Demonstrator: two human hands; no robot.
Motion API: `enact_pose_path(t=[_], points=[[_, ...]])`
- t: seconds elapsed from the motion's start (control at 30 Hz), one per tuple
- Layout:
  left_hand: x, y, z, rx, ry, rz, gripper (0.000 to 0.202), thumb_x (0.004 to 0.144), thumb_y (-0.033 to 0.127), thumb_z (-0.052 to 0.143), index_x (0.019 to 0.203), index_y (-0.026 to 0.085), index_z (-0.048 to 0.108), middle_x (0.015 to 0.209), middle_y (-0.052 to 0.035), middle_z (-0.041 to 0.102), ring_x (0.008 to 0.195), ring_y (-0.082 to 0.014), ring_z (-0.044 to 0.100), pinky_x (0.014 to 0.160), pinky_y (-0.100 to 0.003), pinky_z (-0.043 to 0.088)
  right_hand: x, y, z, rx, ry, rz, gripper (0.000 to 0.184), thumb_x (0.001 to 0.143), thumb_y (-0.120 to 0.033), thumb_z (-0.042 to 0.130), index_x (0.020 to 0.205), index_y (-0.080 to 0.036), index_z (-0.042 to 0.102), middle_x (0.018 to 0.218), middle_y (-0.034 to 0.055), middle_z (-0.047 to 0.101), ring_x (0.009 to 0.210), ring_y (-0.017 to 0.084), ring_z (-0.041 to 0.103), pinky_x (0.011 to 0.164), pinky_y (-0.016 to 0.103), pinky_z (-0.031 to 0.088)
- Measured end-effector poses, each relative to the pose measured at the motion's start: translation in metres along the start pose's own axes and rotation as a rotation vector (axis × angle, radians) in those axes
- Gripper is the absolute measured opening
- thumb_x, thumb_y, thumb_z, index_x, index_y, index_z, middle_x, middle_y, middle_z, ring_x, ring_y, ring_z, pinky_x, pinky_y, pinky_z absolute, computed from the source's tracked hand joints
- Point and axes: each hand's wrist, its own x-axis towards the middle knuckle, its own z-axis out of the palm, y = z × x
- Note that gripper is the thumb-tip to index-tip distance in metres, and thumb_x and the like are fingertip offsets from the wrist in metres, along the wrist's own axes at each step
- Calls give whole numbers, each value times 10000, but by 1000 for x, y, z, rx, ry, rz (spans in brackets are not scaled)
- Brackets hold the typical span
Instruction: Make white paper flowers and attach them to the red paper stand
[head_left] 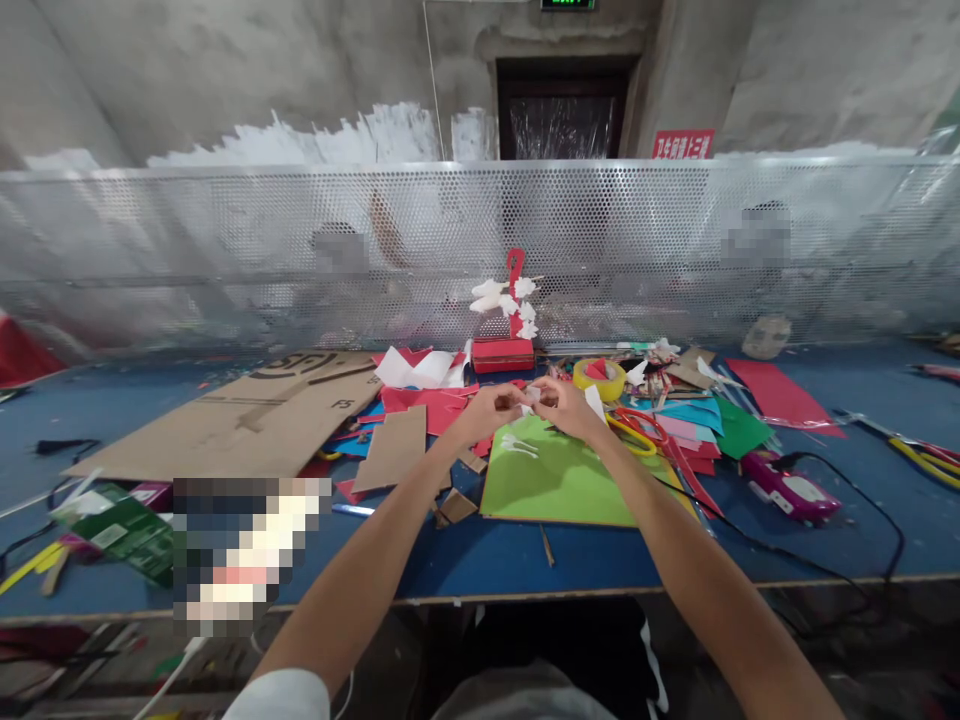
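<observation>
Blue tabletop (pixel 480 560) is bounded at the back by a perforated metal panel (pixel 225 260). A strip of blue is exposed between the near edge and the green sheet (pixel 570 490), broken by one small stick (pixel 547 546). Room to the left is taken up by large cardboard (pixel 217 430); to the right, by the yellow tape roll (pixel 600 385), paper scraps and a purple device (pixel 787 490). Red stand (pixel 502 355) with white blooms is set just beyond the hands.

Hands: left hand (pixel 491 412) and right hand (pixel 566 405) are held near the far edge of the green sheet, fingertips brought close, both pinched on a small white piece (pixel 534 396) between them. White bits (pixel 519 445) are laid on the sheet, nearer the body.

Hidden: most of the small white piece is covered by fingers; its shape can't be made out. One item (pixel 251 550) at lower left is pixelated. Forearms are cut off by the bottom of the view.
</observation>
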Motion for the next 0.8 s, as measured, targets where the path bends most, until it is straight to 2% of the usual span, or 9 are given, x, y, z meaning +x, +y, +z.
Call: enact_pose_path(t=[0.17,0.3,0.43,0.57,0.67,0.8], points=[[2,-3,-3,-81,88,-25,237,728,325,730,848,136,652,824,-37,648,742,-134,585,703,-251,449,1,-5,0,10,44,-47,264,819,-266,608,1075,-198,600,1105,77,659,990,184,629,879,342,496],[3,-3,-4,-201,154,-70,287,698,358,755,806,142,601,748,-10,622,690,-119,566,679,-244,447,1,-11,0,96,4,-32,246,854,-276,591,1090,-208,612,1119,77,668,1068,188,626,951,357,482],[2,2,-1,-239,181,-66,302,733,372,726,879,156,575,762,-5,621,691,-116,566,656,-231,440,-1,-13,5,226,-110,-12,344,838,-326,641,1159,-218,581,1122,78,683,1049,203,649,903,346,512],[1,5,0,-191,166,-37,328,780,350,670,1041,163,600,849,-22,638,746,-128,588,669,-231,449,-1,-13,8,241,-86,49,375,787,-326,692,1120,-195,578,962,63,715,907,202,678,800,322,525],[2,4,-1,-151,183,-9,271,776,312,649,996,155,626,828,-20,627,739,-127,578,667,-232,446,0,-11,8,220,-61,74,335,783,-318,687,1076,-184,593,876,49,711,830,190,674,757,311,515],[3,1,-3,-123,190,-14,207,763,292,644,907,146,626,782,-18,623,705,-122,567,662,-237,441,1,-10,9,212,-30,63,290,797,-342,666,1036,-190,604,902,50,700,846,184,664,750,301,509]])
